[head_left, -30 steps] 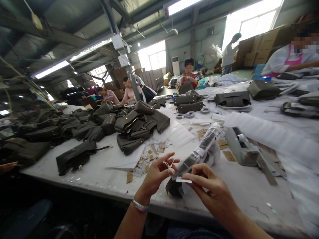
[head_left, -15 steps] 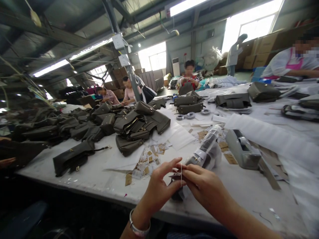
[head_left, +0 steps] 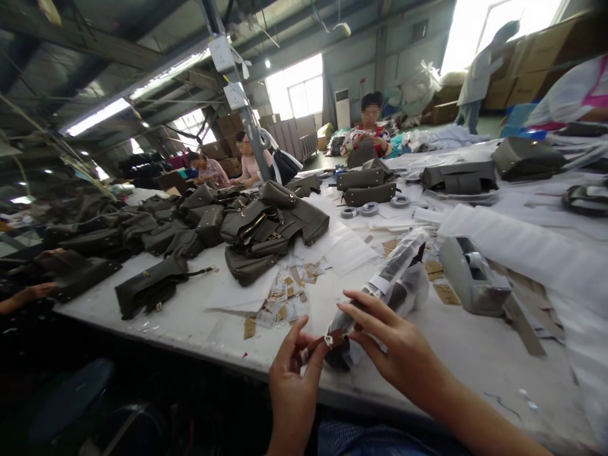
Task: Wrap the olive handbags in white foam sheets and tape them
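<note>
My left hand (head_left: 295, 373) is closed, with thumb and fingers pinching a small brown tag (head_left: 336, 337) that has a white string (head_left: 328, 341) on it. Just to the right, my right hand (head_left: 401, 345) has its fingers apart, its lower fingertips close to the tag's right end. Whether they touch it I cannot tell. Under and beyond both hands lies a dark bag (head_left: 405, 292), partly covered in clear plastic, with a wrapped handle (head_left: 398, 258) slanting away. My right hand hides part of the bag.
A grey tape dispenser (head_left: 475, 278) stands to the right by white foam sheeting (head_left: 513, 247). Loose paper tags (head_left: 285, 297) lie left of my hands. Dark bags (head_left: 266, 228) are heaped further left. A co-worker's hand (head_left: 28, 296) shows at the far left; other people sit across the table.
My hands have drawn apart, and my right hand's fingers have spread. The white string, stretched between the hands before, now sits in a small loop on the tag. The camera view has shifted slightly.
</note>
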Tool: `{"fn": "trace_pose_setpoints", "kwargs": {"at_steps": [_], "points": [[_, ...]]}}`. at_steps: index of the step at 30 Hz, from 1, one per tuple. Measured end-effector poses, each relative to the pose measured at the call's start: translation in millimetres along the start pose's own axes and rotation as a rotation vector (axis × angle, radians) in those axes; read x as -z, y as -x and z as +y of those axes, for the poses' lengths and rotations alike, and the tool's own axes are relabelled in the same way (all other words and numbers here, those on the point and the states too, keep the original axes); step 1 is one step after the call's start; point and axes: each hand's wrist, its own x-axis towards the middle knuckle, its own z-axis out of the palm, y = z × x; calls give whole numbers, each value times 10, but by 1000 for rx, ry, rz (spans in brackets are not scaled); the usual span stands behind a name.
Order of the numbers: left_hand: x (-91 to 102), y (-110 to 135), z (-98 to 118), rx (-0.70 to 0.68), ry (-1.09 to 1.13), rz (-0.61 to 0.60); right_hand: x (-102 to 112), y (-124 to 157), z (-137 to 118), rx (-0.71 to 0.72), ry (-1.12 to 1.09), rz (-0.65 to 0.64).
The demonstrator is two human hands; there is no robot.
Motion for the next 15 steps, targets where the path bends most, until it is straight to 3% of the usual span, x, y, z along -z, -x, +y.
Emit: {"fn": "trace_pose_setpoints", "kwargs": {"at_steps": [2,4,7,9,11,15], "points": [[95,142,-86,-45,-73,86,-41,5,81,70,80,-17],[201,313,-222,-176,-215,117,-53,-14,132,96,116,-26],[273,563,-486,-469,-417,-48,-54,-68,147,84,120,0],[203,665,-628,-675,-445,-251,-72,-104,134,82,97,12],[52,675,-689,-796,-429,-393,-111,-130,127,102,64,16],[-215,487,-597,-866,-399,-397,-157,-136,167,128,18,31]]}}
